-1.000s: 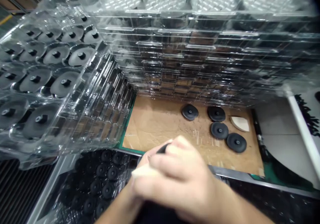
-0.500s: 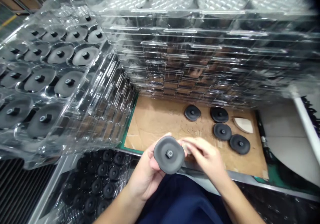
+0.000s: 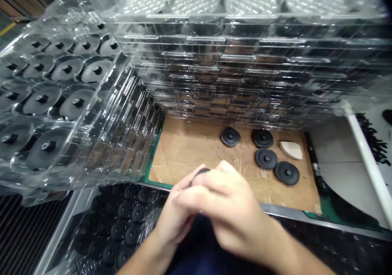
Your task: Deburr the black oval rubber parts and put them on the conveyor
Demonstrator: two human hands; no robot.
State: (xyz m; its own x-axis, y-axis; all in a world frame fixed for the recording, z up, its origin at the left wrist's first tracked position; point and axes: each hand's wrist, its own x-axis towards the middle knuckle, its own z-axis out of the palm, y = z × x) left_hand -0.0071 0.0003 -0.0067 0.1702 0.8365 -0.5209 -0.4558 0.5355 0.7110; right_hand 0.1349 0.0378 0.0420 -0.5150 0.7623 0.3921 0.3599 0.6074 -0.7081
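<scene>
My left hand point(image 3: 174, 215) grips a black rounded disc point(image 3: 201, 171); only a dark sliver of its rim shows between the hands. Over it lies my right hand point(image 3: 234, 207), slightly blurred, with its fingers curled in against the disc and the left fingers. Whatever the right fingers hold is hidden. Beyond the hands, several similar black discs point(image 3: 266, 158) with central studs rest on a brown cardboard sheet point(image 3: 180, 144). A pale, wedge-shaped pad point(image 3: 290, 150) sits to the right of them.
Stacked clear plastic trays point(image 3: 211, 68) rise behind the cardboard. At the left, another tray stack point(image 3: 122, 119) carries black discs in its top pockets. Lower left, a tray of smaller-looking dark discs point(image 3: 124, 209) stands beside a metal edge point(image 3: 58, 238). A white bar point(image 3: 367, 156) slants along the right.
My right hand has moved left and over the disc, covering it and the small pale piece it was pinching. The disc's face has turned out of sight.
</scene>
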